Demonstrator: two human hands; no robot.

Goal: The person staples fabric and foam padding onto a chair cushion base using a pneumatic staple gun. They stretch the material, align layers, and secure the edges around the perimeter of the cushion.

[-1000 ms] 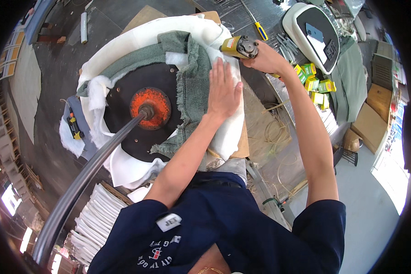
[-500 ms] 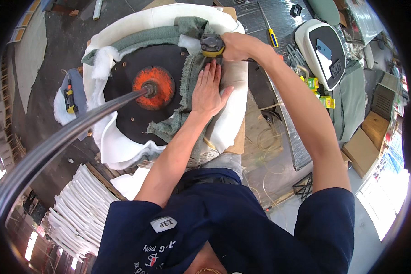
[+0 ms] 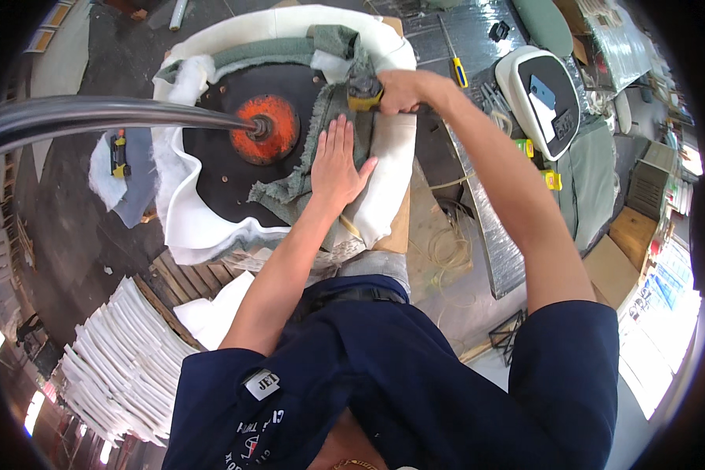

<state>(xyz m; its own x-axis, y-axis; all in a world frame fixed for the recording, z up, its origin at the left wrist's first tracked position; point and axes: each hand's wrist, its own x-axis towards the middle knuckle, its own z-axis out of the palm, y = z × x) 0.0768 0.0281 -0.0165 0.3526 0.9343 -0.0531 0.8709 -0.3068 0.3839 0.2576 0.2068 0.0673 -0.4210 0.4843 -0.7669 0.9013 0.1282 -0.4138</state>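
An upholstered cushion lies upside down, its black base board (image 3: 211, 160) ringed by thick white padding (image 3: 392, 160) and a frayed grey-green fabric (image 3: 278, 192). An orange round plate (image 3: 286, 133) at its middle carries a metal post (image 3: 149, 114) reaching left. My right hand (image 3: 402, 91) grips a black and yellow staple gun (image 3: 363, 92), its nose against the fabric at the board's right side. Just below the gun, my left hand (image 3: 337, 171) lies flat with fingers stretched over the folded fabric, touching it. The gun's nose is partly hidden.
A foil-covered table (image 3: 478, 188) at the right holds a yellow-handled screwdriver (image 3: 460, 72) and a white-rimmed pad (image 3: 509, 72) with a phone on it. Stacked white sheets (image 3: 125, 360) stand at the lower left. A yellow and black tool (image 3: 119, 157) lies left of the cushion.
The metal post has swung from pointing lower left to nearly straight left. The staple gun and my left hand sit slightly lower along the fabric edge; both hands keep their hold.
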